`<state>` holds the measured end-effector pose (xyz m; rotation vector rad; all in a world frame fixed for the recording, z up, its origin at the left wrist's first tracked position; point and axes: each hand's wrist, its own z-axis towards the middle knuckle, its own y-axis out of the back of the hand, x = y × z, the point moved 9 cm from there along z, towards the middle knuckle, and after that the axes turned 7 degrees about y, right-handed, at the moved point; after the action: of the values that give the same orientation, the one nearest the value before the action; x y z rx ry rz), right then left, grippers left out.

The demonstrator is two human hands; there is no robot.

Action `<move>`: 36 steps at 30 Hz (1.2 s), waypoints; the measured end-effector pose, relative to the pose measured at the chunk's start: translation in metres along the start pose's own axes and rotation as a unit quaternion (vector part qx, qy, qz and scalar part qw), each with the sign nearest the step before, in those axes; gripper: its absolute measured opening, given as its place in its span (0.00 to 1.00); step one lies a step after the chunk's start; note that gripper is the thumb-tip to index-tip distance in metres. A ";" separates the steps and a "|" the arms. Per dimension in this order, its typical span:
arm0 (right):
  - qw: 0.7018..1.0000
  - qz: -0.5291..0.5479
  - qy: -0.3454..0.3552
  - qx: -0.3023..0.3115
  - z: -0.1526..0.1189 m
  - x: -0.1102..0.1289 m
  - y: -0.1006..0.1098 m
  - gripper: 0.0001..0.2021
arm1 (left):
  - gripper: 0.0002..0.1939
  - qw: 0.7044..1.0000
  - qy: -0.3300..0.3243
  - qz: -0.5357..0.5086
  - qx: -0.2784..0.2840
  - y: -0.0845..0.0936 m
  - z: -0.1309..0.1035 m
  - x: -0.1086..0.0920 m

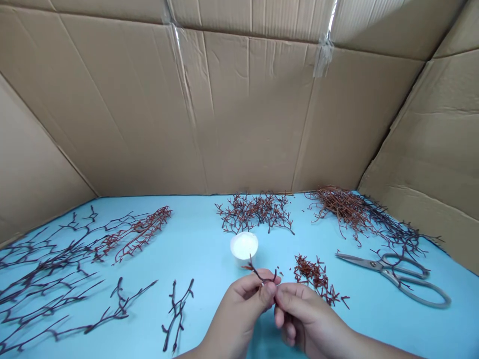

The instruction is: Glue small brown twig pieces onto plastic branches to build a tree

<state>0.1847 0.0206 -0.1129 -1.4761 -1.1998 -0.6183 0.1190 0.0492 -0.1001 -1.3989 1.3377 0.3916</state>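
Just in front of the white cup (239,258), my left hand (241,306) pinches a small dark branched twig (256,273) between thumb and fingers. One prong of the twig has a reddish-brown tip and points up towards the cup. My right hand (312,314) is closed in a pinch, its fingertips touching those of my left hand at the twig's lower end. Whatever its fingers grip is too small and too covered to make out. White material fills the cup. To the right of my hands lies a pile of short reddish-brown pieces (314,275).
Grey scissors (377,265) lie partly open at right. Behind them are thin brown stems (344,207) and dark twigs (400,234). Branched twigs (258,209) sit at the back. Long dark branches (56,259) spread at left. Cardboard walls (247,114) surround the blue table (194,249).
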 end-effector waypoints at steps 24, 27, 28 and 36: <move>0.556 -0.796 0.239 0.012 0.007 0.086 0.040 0.04 | 0.14 0.992 0.083 0.098 -0.018 0.014 0.018 0.027; 0.547 -0.805 0.230 0.015 0.006 0.085 0.039 0.02 | 0.13 0.992 0.087 0.088 -0.021 0.016 0.019 0.028; 0.542 -0.809 0.226 0.025 0.006 0.083 0.038 0.02 | 0.13 0.992 0.089 0.084 -0.021 0.016 0.019 0.029; 0.510 -0.833 0.208 0.043 0.008 0.075 0.037 0.07 | 0.13 0.992 0.103 0.071 -0.018 0.018 0.021 0.032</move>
<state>0.2434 0.0576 -0.0654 0.5099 -1.8936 -1.9388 0.1228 0.0557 -0.1420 -1.4077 1.6129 0.3747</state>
